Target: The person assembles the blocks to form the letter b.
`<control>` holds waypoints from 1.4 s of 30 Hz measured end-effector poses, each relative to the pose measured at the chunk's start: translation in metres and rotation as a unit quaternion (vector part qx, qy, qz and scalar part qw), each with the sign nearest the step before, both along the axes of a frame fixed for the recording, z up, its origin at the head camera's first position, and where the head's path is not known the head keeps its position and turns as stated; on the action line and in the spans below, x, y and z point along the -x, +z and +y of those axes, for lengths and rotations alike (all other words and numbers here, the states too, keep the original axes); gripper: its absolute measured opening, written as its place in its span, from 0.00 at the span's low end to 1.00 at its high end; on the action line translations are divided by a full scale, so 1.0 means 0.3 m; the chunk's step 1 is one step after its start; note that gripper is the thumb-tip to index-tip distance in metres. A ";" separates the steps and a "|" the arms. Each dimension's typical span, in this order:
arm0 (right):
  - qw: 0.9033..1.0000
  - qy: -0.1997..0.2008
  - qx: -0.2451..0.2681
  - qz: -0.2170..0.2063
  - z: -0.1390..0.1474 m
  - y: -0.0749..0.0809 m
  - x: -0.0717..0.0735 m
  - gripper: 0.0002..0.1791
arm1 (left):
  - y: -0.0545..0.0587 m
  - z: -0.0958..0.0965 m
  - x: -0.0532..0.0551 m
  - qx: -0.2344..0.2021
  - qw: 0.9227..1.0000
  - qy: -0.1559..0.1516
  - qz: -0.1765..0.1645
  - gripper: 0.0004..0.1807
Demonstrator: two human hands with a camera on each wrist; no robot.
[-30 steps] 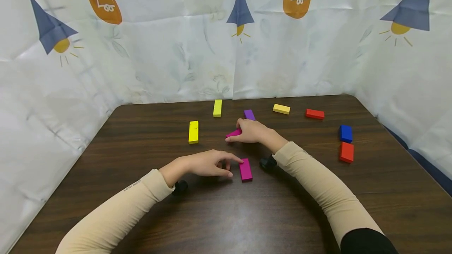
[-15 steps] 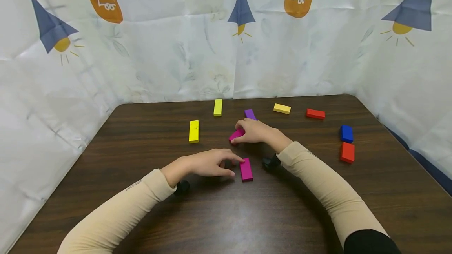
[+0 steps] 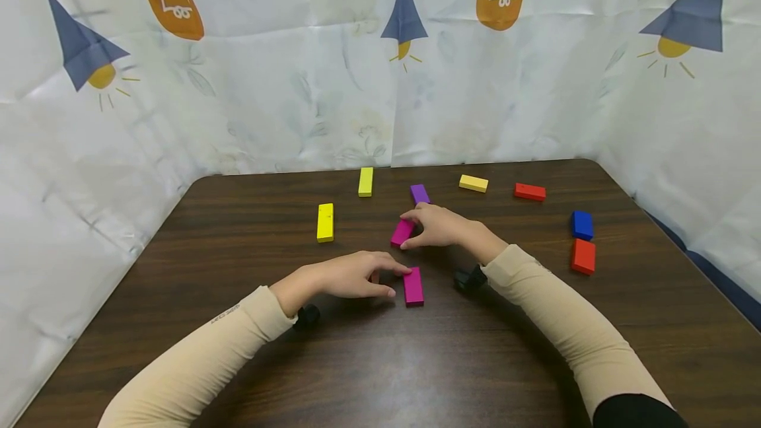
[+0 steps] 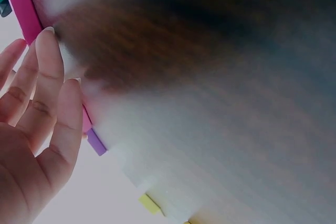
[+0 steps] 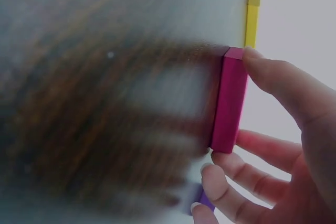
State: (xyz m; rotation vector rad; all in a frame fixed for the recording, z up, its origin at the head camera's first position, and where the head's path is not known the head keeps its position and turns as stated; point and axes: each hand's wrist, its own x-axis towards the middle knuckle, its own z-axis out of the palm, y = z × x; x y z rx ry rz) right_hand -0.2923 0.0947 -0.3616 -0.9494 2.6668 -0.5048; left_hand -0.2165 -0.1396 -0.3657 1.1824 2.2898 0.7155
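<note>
Two magenta blocks lie near the middle of the brown table. My right hand (image 3: 442, 226) pinches the farther magenta block (image 3: 401, 234) end to end; in the right wrist view the thumb sits at one end of that farther block (image 5: 229, 103) and the fingers at the other. A purple block (image 3: 419, 193) lies just beyond this hand, partly hidden by it. My left hand (image 3: 341, 276) has its index fingertip at the far left corner of the nearer magenta block (image 3: 413, 290), its other fingers loosely bent. The left wrist view shows fingertips right by that nearer block (image 4: 23, 6).
Two yellow blocks, one nearer (image 3: 325, 223) and one farther (image 3: 365, 182), lie to the left. Toward the back right are a pale orange block (image 3: 473, 183) and a red block (image 3: 530, 192). A blue block (image 3: 582, 224) and another red block (image 3: 583, 256) lie at the right.
The right hand has turned the farther magenta block more lengthwise and drawn it slightly right and nearer. My left hand and the nearer magenta block stay nearly still.
</note>
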 end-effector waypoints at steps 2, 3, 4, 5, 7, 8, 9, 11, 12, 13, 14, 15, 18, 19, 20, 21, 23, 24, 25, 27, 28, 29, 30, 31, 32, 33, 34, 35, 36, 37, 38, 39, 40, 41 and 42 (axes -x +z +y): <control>1.000 0.005 0.000 -0.002 0.007 0.001 -0.002 0.40 | -0.036 -0.010 0.022 -0.004 1.000 -0.010 0.011 0.29; 1.000 0.007 0.000 -0.003 0.011 0.001 -0.003 0.40 | -0.044 -0.013 0.027 -0.003 1.000 -0.008 0.011 0.29; 1.000 0.010 0.000 -0.003 0.015 0.002 -0.004 0.39 | -0.047 -0.015 0.029 -0.004 1.000 -0.011 0.013 0.29; 1.000 0.012 -0.001 -0.004 0.019 0.003 -0.005 0.39 | -0.048 -0.016 0.029 -0.003 1.000 -0.011 0.013 0.29; 1.000 0.014 -0.002 -0.005 0.028 0.003 -0.007 0.39 | -0.052 -0.018 0.028 0.001 1.000 -0.006 0.011 0.29; 1.000 0.016 -0.001 -0.006 0.032 0.005 -0.009 0.39 | -0.040 -0.018 0.022 0.000 1.000 -0.004 0.002 0.29; 1.000 0.016 0.000 -0.008 0.035 0.006 -0.011 0.39 | -0.047 -0.022 0.025 -0.003 1.000 -0.003 -0.001 0.29; 1.000 0.018 0.001 -0.008 0.041 0.009 -0.014 0.39 | -0.089 -0.035 0.050 -0.010 1.000 0.001 -0.012 0.30; 1.000 0.018 0.003 -0.010 0.044 0.010 -0.015 0.39 | -0.124 -0.043 0.071 -0.013 1.000 -0.001 -0.010 0.31; 1.000 0.017 0.005 -0.011 0.046 0.011 -0.016 0.39 | -0.157 -0.051 0.092 -0.016 1.000 -0.003 -0.008 0.32; 1.000 0.016 0.006 -0.013 0.048 0.010 -0.016 0.38 | -0.193 -0.060 0.114 -0.020 1.000 -0.008 -0.004 0.32; 1.000 0.015 0.006 -0.014 0.050 0.010 -0.017 0.38 | -0.223 -0.066 0.131 -0.020 1.000 -0.009 0.000 0.32; 1.000 0.012 0.008 -0.017 0.056 0.006 -0.018 0.38 | -0.258 -0.071 0.154 -0.020 1.000 -0.013 0.004 0.32; 1.000 0.013 0.010 -0.017 0.057 0.005 -0.019 0.38 | -0.255 -0.071 0.151 -0.021 1.000 -0.011 0.002 0.31; 1.000 0.014 0.012 -0.017 0.059 0.006 -0.021 0.37 | -0.249 -0.069 0.145 -0.020 1.000 -0.012 0.005 0.31; 1.000 0.017 0.015 -0.017 0.061 0.007 -0.025 0.37 | -0.215 -0.063 0.118 -0.013 1.000 -0.010 0.019 0.31; 0.999 0.022 0.021 -0.016 0.065 0.008 -0.031 0.37 | -0.177 -0.055 0.091 -0.011 1.000 -0.007 0.018 0.30; 0.999 0.025 0.024 -0.018 0.066 0.008 -0.034 0.36 | -0.156 -0.051 0.078 -0.009 1.000 -0.006 0.020 0.30; 0.999 0.029 0.027 -0.019 0.068 0.008 -0.037 0.36 | -0.130 -0.046 0.061 -0.006 1.000 -0.004 0.020 0.29; 0.999 0.034 0.031 -0.023 0.071 0.007 -0.041 0.36 | -0.093 -0.039 0.039 -0.003 1.000 -0.001 0.017 0.29; 0.999 0.036 0.032 -0.024 0.072 0.006 -0.043 0.37 | -0.105 -0.042 0.051 -0.009 1.000 0.001 0.001 0.29; 0.998 0.038 0.034 -0.025 0.073 0.005 -0.044 0.37 | -0.105 -0.042 0.050 -0.008 1.000 0.001 0.003 0.29; 0.998 0.040 0.035 -0.027 0.074 0.005 -0.046 0.37 | -0.096 -0.041 0.045 -0.009 1.000 0.001 -0.002 0.29; 0.998 0.041 0.036 -0.026 0.075 0.004 -0.048 0.37 | -0.098 -0.040 0.045 -0.009 1.000 0.001 -0.001 0.29; 0.998 0.043 0.037 -0.025 0.076 0.004 -0.049 0.38 | -0.098 -0.040 0.045 -0.008 1.000 0.001 -0.001 0.29; 0.998 0.042 0.036 -0.024 0.077 0.003 -0.050 0.38 | -0.103 -0.040 0.046 -0.009 1.000 -0.002 0.001 0.29; 0.998 0.041 0.037 -0.023 0.079 0.003 -0.050 0.38 | -0.103 -0.040 0.046 -0.008 1.000 -0.001 0.001 0.29; 0.998 0.040 0.037 -0.022 0.080 0.003 -0.051 0.37 | -0.104 -0.041 0.047 -0.010 1.000 -0.004 0.003 0.29; 0.998 0.038 0.037 -0.021 0.081 0.003 -0.052 0.37 | -0.099 -0.039 0.045 -0.010 1.000 -0.004 0.003 0.29; 0.998 0.037 0.037 -0.020 0.083 0.004 -0.054 0.37 | -0.095 -0.039 0.044 -0.010 1.000 -0.003 0.002 0.29; 0.998 0.036 0.038 -0.020 0.084 0.004 -0.055 0.37 | -0.094 -0.039 0.043 -0.010 1.000 -0.002 0.001 0.29; 0.998 0.036 0.038 -0.021 0.084 0.004 -0.057 0.36 | -0.093 -0.040 0.043 -0.011 1.000 -0.003 0.004 0.28; 0.998 0.038 0.039 -0.021 0.085 0.004 -0.060 0.36 | -0.084 -0.040 0.039 -0.010 1.000 -0.002 0.003 0.28; 0.998 0.039 0.039 -0.022 0.085 0.004 -0.061 0.36 | -0.071 -0.038 0.031 -0.009 1.000 -0.001 0.003 0.28; 0.998 0.043 0.040 -0.023 0.085 0.004 -0.064 0.36 | -0.054 -0.033 0.019 -0.007 1.000 0.002 0.000 0.28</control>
